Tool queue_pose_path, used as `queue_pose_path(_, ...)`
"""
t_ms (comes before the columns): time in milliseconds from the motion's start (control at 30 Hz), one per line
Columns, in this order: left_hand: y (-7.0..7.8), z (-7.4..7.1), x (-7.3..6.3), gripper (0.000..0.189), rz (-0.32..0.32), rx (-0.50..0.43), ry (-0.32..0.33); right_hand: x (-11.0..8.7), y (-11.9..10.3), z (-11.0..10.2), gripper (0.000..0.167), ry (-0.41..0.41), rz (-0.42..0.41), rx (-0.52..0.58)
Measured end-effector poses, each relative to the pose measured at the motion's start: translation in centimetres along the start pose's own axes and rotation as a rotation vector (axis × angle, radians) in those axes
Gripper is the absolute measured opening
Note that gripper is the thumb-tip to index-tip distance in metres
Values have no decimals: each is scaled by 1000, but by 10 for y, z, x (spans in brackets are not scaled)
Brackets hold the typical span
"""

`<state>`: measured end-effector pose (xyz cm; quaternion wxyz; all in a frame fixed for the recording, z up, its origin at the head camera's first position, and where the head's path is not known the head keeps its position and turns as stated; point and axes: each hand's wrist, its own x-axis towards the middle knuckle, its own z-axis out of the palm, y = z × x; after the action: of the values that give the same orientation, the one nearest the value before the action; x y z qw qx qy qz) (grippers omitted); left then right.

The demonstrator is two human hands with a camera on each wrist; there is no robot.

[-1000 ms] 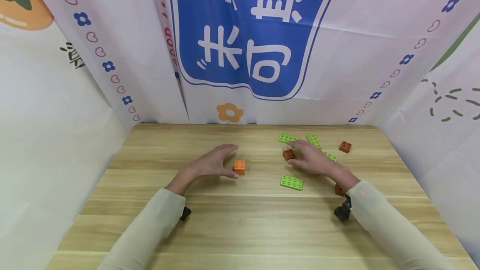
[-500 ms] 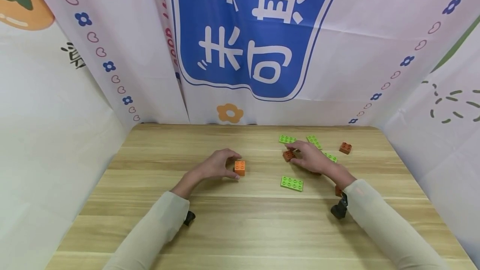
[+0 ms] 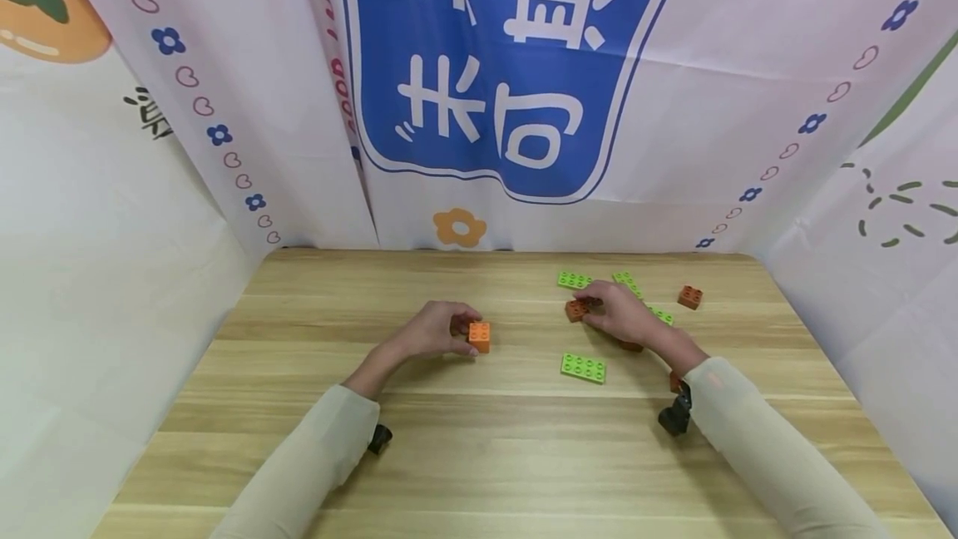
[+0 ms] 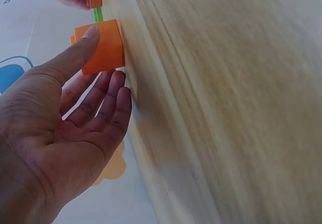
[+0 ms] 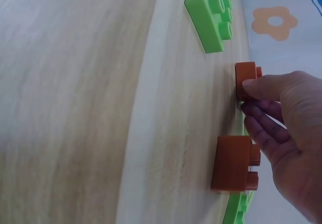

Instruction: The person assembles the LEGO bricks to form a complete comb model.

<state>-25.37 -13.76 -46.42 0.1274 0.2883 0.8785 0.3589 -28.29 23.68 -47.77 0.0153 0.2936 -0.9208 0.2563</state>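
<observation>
On the table's left half, my left hand (image 3: 441, 329) pinches an orange building brick (image 3: 480, 338) with four studs' worth of square top, thumb on its near side and fingers round the far side. The left wrist view shows the thumb flat against the orange brick (image 4: 103, 48), low at the table. My right hand (image 3: 619, 312) grips a small reddish-brown brick (image 3: 575, 311) between thumb and fingers. In the right wrist view the thumb presses the face of that brown brick (image 5: 245, 73), and its far side is hidden.
Another brown brick (image 5: 231, 163) lies under the right palm. One more brown brick (image 3: 690, 297) sits at the back right, and another (image 3: 676, 381) by the right wrist. Flat green bricks lie about: one in front (image 3: 583, 368), others behind (image 3: 574, 279). Printed cloth (image 3: 674, 148) walls the wooden table (image 3: 479, 456).
Fingers and thumb of my left hand have closed in on the orange brick. My right hand's fingers have likewise drawn together on the brown brick. Both bricks stay about where they were.
</observation>
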Motion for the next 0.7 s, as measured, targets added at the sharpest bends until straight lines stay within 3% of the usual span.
queue_pose_path(300,-1,3,3,43,22,15,22,1,-2,0,41,12,-7,-12)
queue_pose_path(700,-2,5,1,37,-22,-27,35,0,-11,-1,40,15,28,44)
